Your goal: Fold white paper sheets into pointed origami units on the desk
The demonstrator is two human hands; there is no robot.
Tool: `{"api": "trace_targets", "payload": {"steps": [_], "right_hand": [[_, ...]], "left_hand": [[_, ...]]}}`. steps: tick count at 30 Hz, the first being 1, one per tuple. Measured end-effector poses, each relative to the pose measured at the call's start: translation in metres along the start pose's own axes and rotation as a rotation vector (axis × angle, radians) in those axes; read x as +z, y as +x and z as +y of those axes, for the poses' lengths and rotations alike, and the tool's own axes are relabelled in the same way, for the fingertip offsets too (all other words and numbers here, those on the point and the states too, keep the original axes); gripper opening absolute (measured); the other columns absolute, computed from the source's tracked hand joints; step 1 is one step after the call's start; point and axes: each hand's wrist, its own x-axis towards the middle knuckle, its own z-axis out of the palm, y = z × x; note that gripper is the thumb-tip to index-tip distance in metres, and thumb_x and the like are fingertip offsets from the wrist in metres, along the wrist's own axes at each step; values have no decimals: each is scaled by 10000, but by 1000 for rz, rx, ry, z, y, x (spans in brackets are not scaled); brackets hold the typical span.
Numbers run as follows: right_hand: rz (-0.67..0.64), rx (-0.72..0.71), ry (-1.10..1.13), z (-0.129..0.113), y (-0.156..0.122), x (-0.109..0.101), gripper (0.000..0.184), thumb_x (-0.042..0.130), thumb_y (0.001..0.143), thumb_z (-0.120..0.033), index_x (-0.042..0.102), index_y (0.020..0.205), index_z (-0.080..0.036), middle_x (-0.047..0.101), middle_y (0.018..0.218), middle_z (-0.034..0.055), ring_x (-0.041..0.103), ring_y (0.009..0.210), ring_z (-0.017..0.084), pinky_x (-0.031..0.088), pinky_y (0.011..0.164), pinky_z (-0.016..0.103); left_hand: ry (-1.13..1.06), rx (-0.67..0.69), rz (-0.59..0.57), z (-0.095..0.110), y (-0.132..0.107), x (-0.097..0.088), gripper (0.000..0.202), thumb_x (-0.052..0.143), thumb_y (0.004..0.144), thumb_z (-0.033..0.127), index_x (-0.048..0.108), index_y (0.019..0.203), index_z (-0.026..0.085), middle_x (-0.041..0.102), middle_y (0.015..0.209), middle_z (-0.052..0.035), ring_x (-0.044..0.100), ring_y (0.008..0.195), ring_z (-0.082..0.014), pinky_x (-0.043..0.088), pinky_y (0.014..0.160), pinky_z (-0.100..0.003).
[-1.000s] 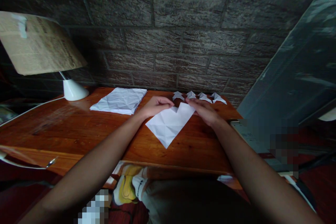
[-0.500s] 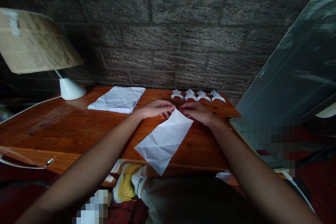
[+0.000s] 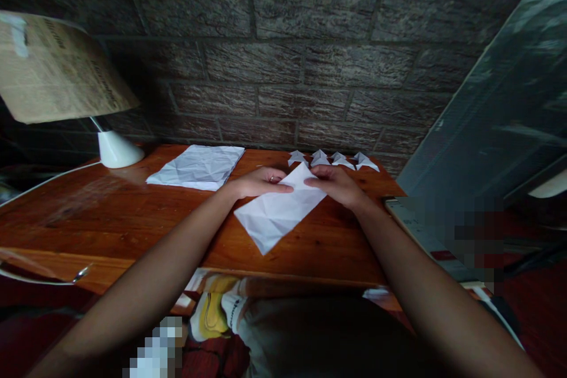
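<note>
Your left hand (image 3: pixel 262 182) grips the creased white paper sheet (image 3: pixel 275 214) with the thumb on top; your right hand (image 3: pixel 339 185) pinches its other edge the same way. Taking the stack of creased paper (image 3: pixel 195 166) as landmark, the sheet is to its right and closer to you, above the wooden desk (image 3: pixel 101 212).

Four folded paper pieces (image 3: pixel 319 158), well right of the stack and along the wall edge, look finished. Your sheet seems only partway: its far end comes to a point between your hands, while the near part spreads wide, its creases apparently not yet gathered in. The stack's top sheet lies flat, creased and unshaped, so those sheets look left to fold; you can't count them from here.

For writing, the lampshade (image 3: pixel 62 74), left of the stack, carries newspaper-like print too blurred to read. On the sock (image 3: pixel 209 318), nearer you than the stack, the white cuff shows letters resembling "thum", the rest unclear. Marks on the pale panel (image 3: pixel 401 212), far right of the stack, are too small to read.
</note>
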Motion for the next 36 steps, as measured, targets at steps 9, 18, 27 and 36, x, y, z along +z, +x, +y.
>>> {"api": "trace_targets", "payload": {"steps": [9, 18, 27, 36], "right_hand": [[123, -135, 7, -7, -1, 0, 274, 788, 618, -334, 641, 804, -196, 663, 849, 7, 587, 782, 167, 474, 758, 309], [-19, -41, 6, -14, -6, 1, 188, 638, 620, -207, 726, 785, -202, 698, 881, 17, 613, 746, 157, 551, 662, 292], [-78, -15, -52, -19, -8, 1, 255, 781, 618, -276, 766, 860, -197, 729, 961, 31, 641, 859, 170, 514, 796, 303], [-157, 24, -76, -19, -10, 7, 406, 749, 706, -572, 700, 825, -187, 652, 754, -11, 552, 675, 120, 424, 618, 243]], "left_hand": [[-128, -55, 317, -7, -1, -17, 521, 813, 636, 513, 706, 962, 122, 731, 841, -62, 628, 658, -144, 459, 618, -253], [-144, 22, 371, -3, -2, -18, 480, 797, 663, 510, 716, 930, 120, 722, 783, -49, 612, 617, -138, 446, 593, -250], [-178, 60, 424, -5, -2, -22, 438, 798, 675, 467, 741, 946, 127, 749, 854, -61, 637, 682, -146, 483, 665, -268], [113, 173, 210, 0, -2, -11, 475, 709, 755, 551, 712, 947, 117, 737, 865, -70, 634, 733, -159, 464, 666, -256]]}}
